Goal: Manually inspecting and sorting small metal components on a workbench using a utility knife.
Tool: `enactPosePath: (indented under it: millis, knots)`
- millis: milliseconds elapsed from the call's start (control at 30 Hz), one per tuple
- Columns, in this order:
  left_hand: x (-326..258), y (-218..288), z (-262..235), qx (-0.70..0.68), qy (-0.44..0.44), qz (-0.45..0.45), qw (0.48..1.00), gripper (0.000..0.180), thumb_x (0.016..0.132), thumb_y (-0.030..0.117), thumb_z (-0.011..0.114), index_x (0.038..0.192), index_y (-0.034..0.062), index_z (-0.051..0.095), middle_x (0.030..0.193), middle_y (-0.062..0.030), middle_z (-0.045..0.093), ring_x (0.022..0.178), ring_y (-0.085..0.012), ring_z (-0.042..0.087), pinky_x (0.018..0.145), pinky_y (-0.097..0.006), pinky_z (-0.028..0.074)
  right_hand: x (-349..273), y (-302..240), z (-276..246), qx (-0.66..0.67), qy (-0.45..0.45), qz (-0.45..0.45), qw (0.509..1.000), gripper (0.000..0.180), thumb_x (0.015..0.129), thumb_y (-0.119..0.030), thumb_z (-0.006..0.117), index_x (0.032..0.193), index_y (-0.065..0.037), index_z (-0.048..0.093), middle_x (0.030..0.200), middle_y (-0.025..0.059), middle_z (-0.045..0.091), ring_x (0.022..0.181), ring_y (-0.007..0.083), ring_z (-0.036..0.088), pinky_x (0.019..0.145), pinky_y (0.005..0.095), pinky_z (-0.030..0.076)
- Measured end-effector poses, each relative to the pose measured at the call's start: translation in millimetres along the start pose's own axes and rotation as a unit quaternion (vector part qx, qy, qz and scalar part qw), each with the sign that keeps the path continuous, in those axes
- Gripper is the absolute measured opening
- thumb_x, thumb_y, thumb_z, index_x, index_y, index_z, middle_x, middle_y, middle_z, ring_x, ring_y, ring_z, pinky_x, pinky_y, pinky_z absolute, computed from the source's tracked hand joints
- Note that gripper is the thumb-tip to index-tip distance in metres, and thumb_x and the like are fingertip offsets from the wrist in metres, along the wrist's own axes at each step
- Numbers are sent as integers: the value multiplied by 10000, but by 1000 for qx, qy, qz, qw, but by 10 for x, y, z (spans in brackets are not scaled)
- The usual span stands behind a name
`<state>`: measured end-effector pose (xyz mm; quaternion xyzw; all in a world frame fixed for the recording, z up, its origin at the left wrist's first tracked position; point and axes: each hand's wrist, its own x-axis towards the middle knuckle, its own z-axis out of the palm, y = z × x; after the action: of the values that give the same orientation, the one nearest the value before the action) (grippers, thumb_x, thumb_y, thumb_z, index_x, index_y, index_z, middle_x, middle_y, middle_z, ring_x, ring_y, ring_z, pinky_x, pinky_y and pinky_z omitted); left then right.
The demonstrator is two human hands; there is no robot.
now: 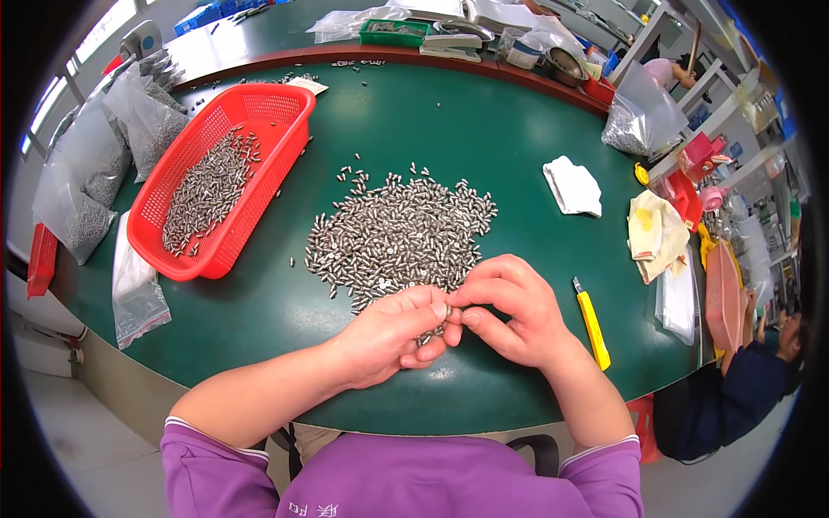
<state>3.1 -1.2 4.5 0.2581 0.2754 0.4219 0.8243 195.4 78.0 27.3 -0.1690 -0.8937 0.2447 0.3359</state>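
A wide heap of small silvery metal parts [401, 226], short and rounded with grooved bodies, lies on the green table [509, 384] in front of me. At the heap's near edge, my left hand [380, 338] is closed around several of the same metal parts [426, 337], which peek out below its thumb and fingers. My right hand [516, 312] meets the left fingertips, its thumb and index finger drawn together in a pinch. Whatever lies between those right fingertips is too small and hidden to name.
At left stands a red perforated basket [226, 262] with more metal parts inside, beside filled plastic bags [86, 177] and a flat bag [138, 302]. A yellow utility knife [592, 326] and white cloth [573, 186] lie at right. Another person [734, 393] sits far right.
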Motion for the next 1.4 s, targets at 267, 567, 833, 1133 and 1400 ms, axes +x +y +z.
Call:
enactPosePath:
  millis: [267,567,833,1133,1400]
  knots:
    - [11,27,17,11,-5,12,1000,148,1013,174,433,1056,50,500,919,-43,550,637,-56,415,502,-190,315,7,13,-1,-19,5,-5,1000,174,767,-128,731,935,-112,689,901,44,605,818,235,608,690,354,492]
    - [-20,88,-59,-50,-2,20,999,141,994,199,451,1042,74,495,912,-60,539,634,-93,409,487,-208,296,2,81,52,-34,50,47,997,165,787,-115,704,947,-97,668,899,60,652,849,256,626,749,371,503]
    - [-263,912,-270,-44,166,383,908,120,966,195,522,962,81,559,837,-10,527,570,-57,415,430,-176,298,-91,208,51,-38,94,57,993,114,846,-140,656,952,-96,666,885,68,654,840,259,628,745,360,506]
    - [-1036,1698,-1610,710,519,281,384,148,800,143,634,794,-5,629,1105,-241,579,1085,-384,535,961,-418,427,-106,257,75,-13,90,41,995,146,874,-209,603,964,-101,643,914,62,633,904,272,605,790,396,493]
    - [-745,1317,-633,705,439,396,390,59,790,27,607,817,16,556,975,-153,579,991,-328,542,922,-410,407,-124,119,-97,-45,135,29,989,144,871,-197,614,988,-118,642,906,49,634,904,256,614,794,384,497]
